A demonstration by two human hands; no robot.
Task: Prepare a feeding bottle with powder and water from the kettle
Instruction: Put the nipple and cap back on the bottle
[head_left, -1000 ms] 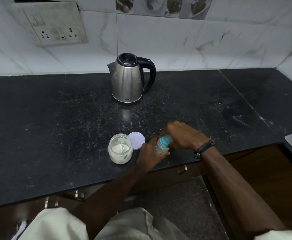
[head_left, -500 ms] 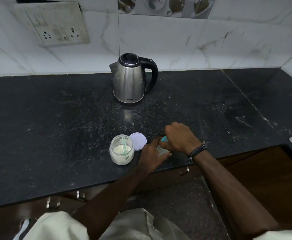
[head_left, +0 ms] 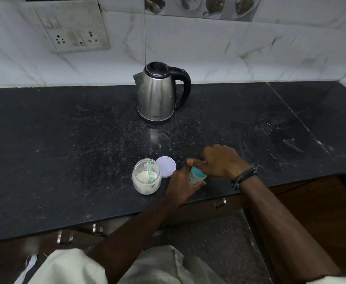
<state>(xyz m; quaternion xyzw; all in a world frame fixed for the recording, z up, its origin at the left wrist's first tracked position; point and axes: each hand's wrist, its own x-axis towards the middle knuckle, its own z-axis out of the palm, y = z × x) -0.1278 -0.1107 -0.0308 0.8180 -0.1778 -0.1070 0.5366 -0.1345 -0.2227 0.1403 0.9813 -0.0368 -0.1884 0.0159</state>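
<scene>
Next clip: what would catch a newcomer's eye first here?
The steel kettle stands alone at the back of the dark counter. Near the front edge, the left hand grips a feeding bottle while the right hand covers its teal cap, beside an open powder jar.

Left hand (head_left: 183,184) gripped the feeding bottle (head_left: 194,177) body near the counter (head_left: 65,152) front edge; right hand (head_left: 222,160) covered its teal cap (head_left: 198,172). Open powder jar (head_left: 146,177) with green scoop (head_left: 149,171) stood just left, white lid (head_left: 166,166) beside it. Steel kettle (head_left: 156,93) stood well behind.
</scene>
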